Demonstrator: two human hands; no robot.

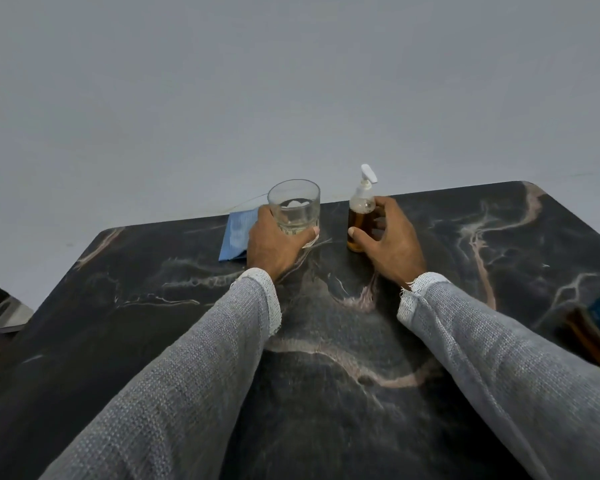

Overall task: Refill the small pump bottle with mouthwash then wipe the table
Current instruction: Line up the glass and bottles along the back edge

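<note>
Head view: right hand point(390, 244) grips the upright pump bottle point(359, 216), nozzle point(369, 174) pointing right; left hand point(274, 244) grips the glass point(295, 206).

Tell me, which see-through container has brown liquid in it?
The small clear pump bottle with the white pump top, held by the right hand. The round clear drinking glass in the left hand shows nothing brown inside.

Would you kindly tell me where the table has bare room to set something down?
The table is bare right of the pump bottle toward the far corner, and left of the blue cloth. Crowded between the glass and bottle.
</note>
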